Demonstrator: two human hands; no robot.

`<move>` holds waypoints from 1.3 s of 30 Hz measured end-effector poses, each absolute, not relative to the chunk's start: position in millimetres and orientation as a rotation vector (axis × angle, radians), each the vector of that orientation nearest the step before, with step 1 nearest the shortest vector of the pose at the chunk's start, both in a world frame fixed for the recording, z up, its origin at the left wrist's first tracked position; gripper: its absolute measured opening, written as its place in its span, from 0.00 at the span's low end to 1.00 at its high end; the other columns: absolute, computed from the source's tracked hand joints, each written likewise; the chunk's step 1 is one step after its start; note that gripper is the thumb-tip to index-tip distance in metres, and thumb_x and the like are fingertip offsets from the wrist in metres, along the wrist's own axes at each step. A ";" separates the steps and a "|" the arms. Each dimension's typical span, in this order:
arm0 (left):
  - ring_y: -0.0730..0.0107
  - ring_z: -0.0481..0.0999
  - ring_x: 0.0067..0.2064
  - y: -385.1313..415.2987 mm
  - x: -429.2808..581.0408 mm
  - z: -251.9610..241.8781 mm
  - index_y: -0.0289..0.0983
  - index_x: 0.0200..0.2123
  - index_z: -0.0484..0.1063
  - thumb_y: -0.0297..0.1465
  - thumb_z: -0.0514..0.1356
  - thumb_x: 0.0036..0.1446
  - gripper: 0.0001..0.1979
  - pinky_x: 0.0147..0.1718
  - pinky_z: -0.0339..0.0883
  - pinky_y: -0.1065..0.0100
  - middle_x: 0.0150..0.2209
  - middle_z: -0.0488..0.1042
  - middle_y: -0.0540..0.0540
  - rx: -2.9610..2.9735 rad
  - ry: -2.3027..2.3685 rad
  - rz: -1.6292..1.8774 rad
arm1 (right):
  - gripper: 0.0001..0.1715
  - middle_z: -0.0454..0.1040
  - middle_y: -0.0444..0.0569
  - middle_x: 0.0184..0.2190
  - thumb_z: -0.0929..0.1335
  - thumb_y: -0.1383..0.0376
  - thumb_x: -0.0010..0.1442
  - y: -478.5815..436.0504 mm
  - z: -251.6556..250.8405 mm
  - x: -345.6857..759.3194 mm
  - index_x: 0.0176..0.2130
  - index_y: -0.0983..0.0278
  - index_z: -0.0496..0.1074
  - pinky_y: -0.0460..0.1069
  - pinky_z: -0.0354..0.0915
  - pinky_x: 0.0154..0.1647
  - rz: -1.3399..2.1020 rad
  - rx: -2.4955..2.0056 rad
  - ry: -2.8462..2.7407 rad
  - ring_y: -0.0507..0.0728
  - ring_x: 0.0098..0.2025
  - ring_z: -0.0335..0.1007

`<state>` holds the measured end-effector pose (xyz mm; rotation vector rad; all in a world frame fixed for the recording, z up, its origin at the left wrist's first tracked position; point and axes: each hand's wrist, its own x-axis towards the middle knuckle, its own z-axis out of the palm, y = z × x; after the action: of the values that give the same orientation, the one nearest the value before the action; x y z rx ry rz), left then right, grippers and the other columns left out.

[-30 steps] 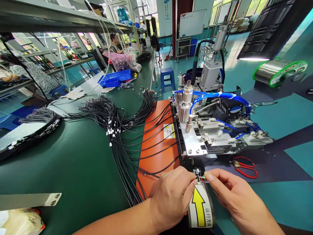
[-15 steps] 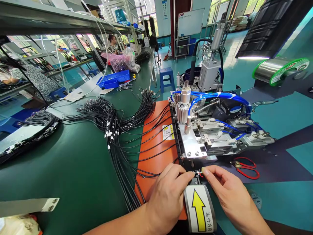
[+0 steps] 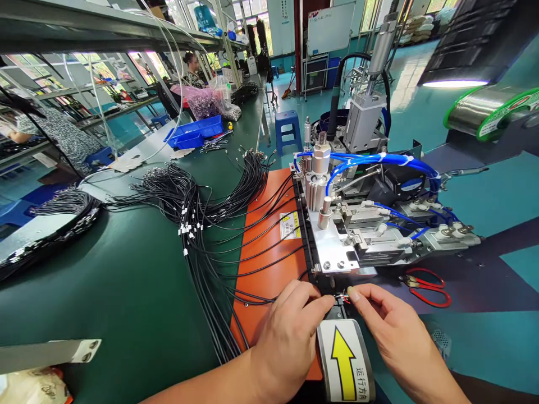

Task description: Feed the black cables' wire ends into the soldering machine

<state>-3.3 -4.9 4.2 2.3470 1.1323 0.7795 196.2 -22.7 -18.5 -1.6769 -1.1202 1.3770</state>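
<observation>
My left hand [image 3: 290, 336] and my right hand [image 3: 387, 325] meet at the near end of a metal machine [image 3: 357, 224] with blue air hoses. Both pinch the stripped end of a thin black cable [image 3: 342, 295], where small red and white wire tips show. The fingertips sit just above a conveyor belt label with a yellow arrow [image 3: 345, 359]. Many black cables [image 3: 210, 224] lie fanned over an orange mat [image 3: 269, 247] to the left of the machine.
Red-handled scissors [image 3: 427, 283] lie right of the machine. A solder spool [image 3: 492, 109] hangs at the upper right. A blue tray [image 3: 196, 132] and a blue stool [image 3: 288, 129] stand farther back. A seated person [image 3: 191, 70] works at the far bench.
Both hands moved slightly forward with the cable end toward the machine's near edge, then held still over the last half second. The view tilted a little.
</observation>
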 end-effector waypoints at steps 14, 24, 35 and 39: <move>0.62 0.69 0.40 -3.8 -2.4 4.1 0.38 0.50 0.75 0.23 0.55 0.66 0.14 0.37 0.71 0.63 0.39 0.72 0.43 2.372 1.159 0.742 | 0.28 0.80 0.47 0.36 0.66 0.43 0.64 -22.1 -21.6 195.1 0.48 0.60 0.78 0.49 0.67 0.37 1.290 -1.727 -1.132 0.59 0.38 0.72; 0.60 0.69 0.38 -4.9 -1.5 5.5 0.36 0.49 0.76 0.22 0.53 0.66 0.14 0.36 0.71 0.62 0.38 0.72 0.41 2.448 1.168 0.706 | 0.27 0.79 0.46 0.31 0.67 0.43 0.63 -24.4 -23.3 194.9 0.46 0.61 0.79 0.48 0.66 0.33 1.285 -1.713 -1.107 0.59 0.34 0.73; 0.60 0.69 0.39 -2.2 -1.3 7.0 0.34 0.49 0.75 0.23 0.52 0.66 0.14 0.36 0.71 0.60 0.39 0.71 0.40 2.495 1.122 0.722 | 0.27 0.77 0.43 0.29 0.63 0.41 0.64 -27.0 -19.2 189.3 0.44 0.58 0.75 0.47 0.67 0.31 1.200 -1.800 -1.184 0.56 0.30 0.70; 0.60 0.69 0.39 -1.9 -0.9 7.8 0.34 0.48 0.74 0.23 0.52 0.67 0.13 0.36 0.71 0.62 0.39 0.71 0.40 2.500 1.099 0.735 | 0.27 0.76 0.42 0.29 0.62 0.40 0.65 -27.0 -21.3 189.3 0.43 0.58 0.74 0.48 0.66 0.32 1.133 -1.836 -1.232 0.56 0.31 0.68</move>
<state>-0.9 -1.9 7.8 2.4999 1.0992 0.7350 189.3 -27.0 -21.3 -1.8355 -1.2319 1.1330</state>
